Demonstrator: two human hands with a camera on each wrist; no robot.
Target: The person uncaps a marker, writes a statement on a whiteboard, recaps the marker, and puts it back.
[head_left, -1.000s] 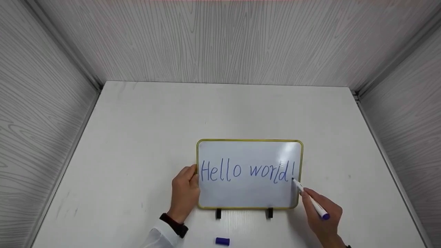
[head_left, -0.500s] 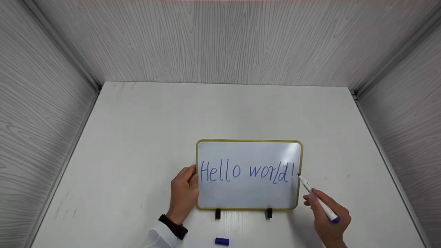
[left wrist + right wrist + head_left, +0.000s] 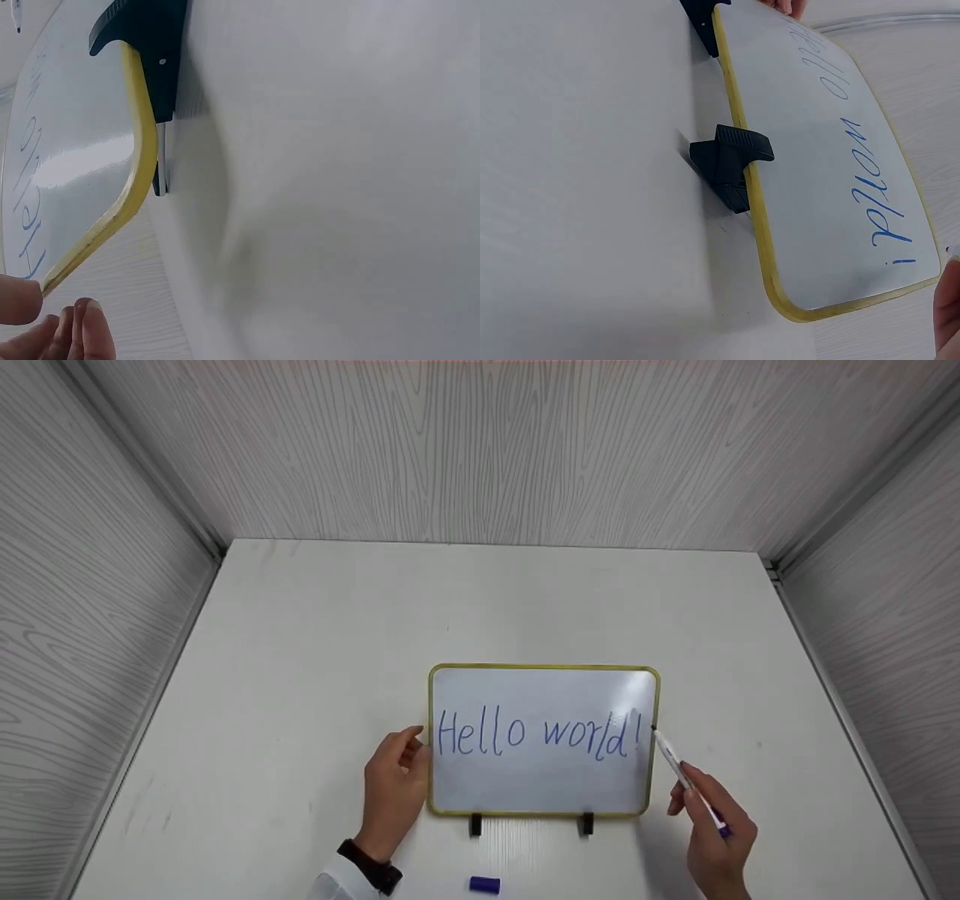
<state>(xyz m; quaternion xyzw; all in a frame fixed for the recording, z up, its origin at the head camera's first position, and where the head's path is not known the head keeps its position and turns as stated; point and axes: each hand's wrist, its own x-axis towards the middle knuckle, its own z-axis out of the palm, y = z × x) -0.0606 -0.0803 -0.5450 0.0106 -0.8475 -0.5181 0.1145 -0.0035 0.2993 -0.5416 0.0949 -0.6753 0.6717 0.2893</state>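
Observation:
A small whiteboard [image 3: 540, 780] with a yellow frame stands tilted back on black clip feet [image 3: 587, 823]. "Hello world!" is written on it in blue. At its left edge is my left hand [image 3: 394, 784]. The left wrist view shows the thumb [image 3: 21, 300] against or very near the frame, and the other fingers [image 3: 96, 334] spread away behind it. My right hand [image 3: 716, 829] pinches a white marker [image 3: 671, 754] with a purple end, its dark tip close to the board's right edge. Whether the tip touches the frame, I cannot tell.
A purple marker cap [image 3: 484, 885] lies on the white table [image 3: 300, 660], in front of the board. Grey wood-grain panels [image 3: 480, 450] enclose the table at the back and both sides.
My right hand has drawn the marker tip off the exclamation mark, out to the right edge and slightly up. My left fingers have loosened from the board's left edge.

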